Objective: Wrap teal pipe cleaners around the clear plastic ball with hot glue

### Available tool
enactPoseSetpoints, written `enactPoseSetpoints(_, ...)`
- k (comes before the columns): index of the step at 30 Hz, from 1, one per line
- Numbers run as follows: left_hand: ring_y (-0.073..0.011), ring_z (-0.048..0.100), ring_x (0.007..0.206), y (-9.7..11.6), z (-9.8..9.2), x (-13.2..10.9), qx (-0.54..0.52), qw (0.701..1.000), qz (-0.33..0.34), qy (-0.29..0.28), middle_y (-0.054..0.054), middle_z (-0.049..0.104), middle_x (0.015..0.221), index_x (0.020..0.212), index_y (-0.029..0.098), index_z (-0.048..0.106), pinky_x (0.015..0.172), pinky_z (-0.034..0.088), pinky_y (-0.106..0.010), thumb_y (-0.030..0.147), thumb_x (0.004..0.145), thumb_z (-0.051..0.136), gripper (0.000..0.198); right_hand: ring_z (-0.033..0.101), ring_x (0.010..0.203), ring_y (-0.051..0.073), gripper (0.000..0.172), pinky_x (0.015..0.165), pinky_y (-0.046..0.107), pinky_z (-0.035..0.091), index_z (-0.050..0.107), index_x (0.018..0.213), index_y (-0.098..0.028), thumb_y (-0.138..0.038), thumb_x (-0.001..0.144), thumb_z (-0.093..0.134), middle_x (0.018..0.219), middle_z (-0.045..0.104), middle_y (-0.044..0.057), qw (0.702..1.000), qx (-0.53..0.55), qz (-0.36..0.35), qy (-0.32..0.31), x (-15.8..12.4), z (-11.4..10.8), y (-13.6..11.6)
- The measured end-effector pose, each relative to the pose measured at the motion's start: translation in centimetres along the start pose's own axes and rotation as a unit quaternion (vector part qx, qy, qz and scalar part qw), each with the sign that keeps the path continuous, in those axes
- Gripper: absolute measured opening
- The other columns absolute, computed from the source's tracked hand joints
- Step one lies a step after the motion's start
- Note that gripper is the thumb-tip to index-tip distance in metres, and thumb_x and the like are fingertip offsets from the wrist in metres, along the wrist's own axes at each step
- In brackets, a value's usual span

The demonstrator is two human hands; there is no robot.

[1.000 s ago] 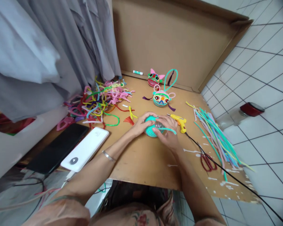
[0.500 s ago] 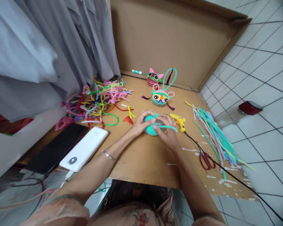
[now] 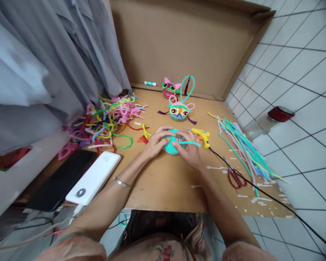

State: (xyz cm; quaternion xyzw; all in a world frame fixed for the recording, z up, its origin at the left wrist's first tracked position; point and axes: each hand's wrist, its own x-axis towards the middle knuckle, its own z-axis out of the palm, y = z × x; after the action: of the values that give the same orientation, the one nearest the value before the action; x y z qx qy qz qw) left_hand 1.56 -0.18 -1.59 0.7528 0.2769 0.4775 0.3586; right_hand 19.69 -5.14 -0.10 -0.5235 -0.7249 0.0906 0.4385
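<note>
Between my two hands is a round turquoise piece [image 3: 171, 145] wound from fuzzy stems, with a clear, shiny part showing at its right. My left hand [image 3: 158, 142] wraps round its left side, fingers over the top. My right hand [image 3: 189, 149] grips its right side, thumb on the front. A loose turquoise stem end [image 3: 191, 143] sticks out to the right across my right hand. Just right of that hand lies a yellow glue gun [image 3: 203, 136]. Behind the hands stands a decorated animal face [image 3: 179, 111] with pink ears and a turquoise loop.
A tangle of coloured stems [image 3: 111, 119] lies left, near a white power bank [image 3: 93, 177] and black phone [image 3: 61, 181]. Straight stems [image 3: 244, 148], red-handled scissors [image 3: 237, 178] and a jar [image 3: 268, 121] are right. Another face [image 3: 168, 88] and glue stick [image 3: 150, 83] are at the back.
The whole view has shifted a little, so the table things appear slightly further left. Both hands still hold the turquoise piece, with only slight finger movement.
</note>
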Motion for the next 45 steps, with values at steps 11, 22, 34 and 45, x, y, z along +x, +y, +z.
enactPoseSetpoints(11, -0.0284, 0.05, 0.134, 0.2, -1.0, -0.2, 0.162, 0.983, 0.07, -0.043, -0.016, 0.05, 0.141, 0.124, 0.018, 0.065, 0.113, 0.043, -0.047, 0.042, 0.094, 0.052, 0.041, 0.052, 0.127, 0.031, 0.052, 0.11, 0.053, 0.038, 0.063, 0.124, -0.029, -0.047, 0.076, 0.072, 0.131, 0.061, 0.008, 0.995, 0.082, 0.038, -0.038, 0.3, 0.6, 1.0)
enactPoseSetpoints(22, -0.036, 0.051, 0.133, 1.3, -0.7, 0.1, 0.259, 0.965, -0.011, -0.027, -0.013, 0.047, 0.146, 0.129, 0.025, 0.061, 0.109, 0.047, -0.05, 0.069, 0.063, 0.079, 0.081, 0.053, 0.131, 0.029, 0.064, 0.105, 0.042, 0.048, 0.054, 0.134, -0.022, -0.036, 0.073, 0.071, 0.143, 0.055, 0.009, 0.925, 0.343, 0.151, -0.067, 0.4, 0.0, 1.7)
enactPoseSetpoints(34, -0.0369, 0.045, 0.139, -1.6, 1.4, -0.3, 0.179, 0.983, 0.013, 0.024, -0.019, 0.045, 0.145, 0.136, 0.021, 0.047, 0.115, 0.041, -0.054, 0.059, 0.053, 0.09, 0.101, 0.061, 0.105, 0.024, 0.05, 0.096, 0.042, 0.049, 0.068, 0.105, -0.024, -0.028, 0.056, 0.075, 0.113, 0.069, 0.006, 0.843, 0.469, 0.256, 0.054, 0.6, 1.6, 3.2)
enactPoseSetpoints(45, -0.0306, 0.057, 0.126, 0.2, 0.7, -0.2, 0.22, 0.975, 0.005, 0.001, -0.012, 0.054, 0.137, 0.132, 0.024, 0.055, 0.105, 0.05, -0.043, 0.046, 0.061, 0.086, 0.081, 0.062, 0.104, 0.024, 0.043, 0.093, 0.041, 0.05, 0.066, 0.113, -0.022, -0.052, 0.082, 0.064, 0.114, 0.067, 0.009, 0.956, 0.252, 0.137, 0.062, 0.1, 0.1, 0.8)
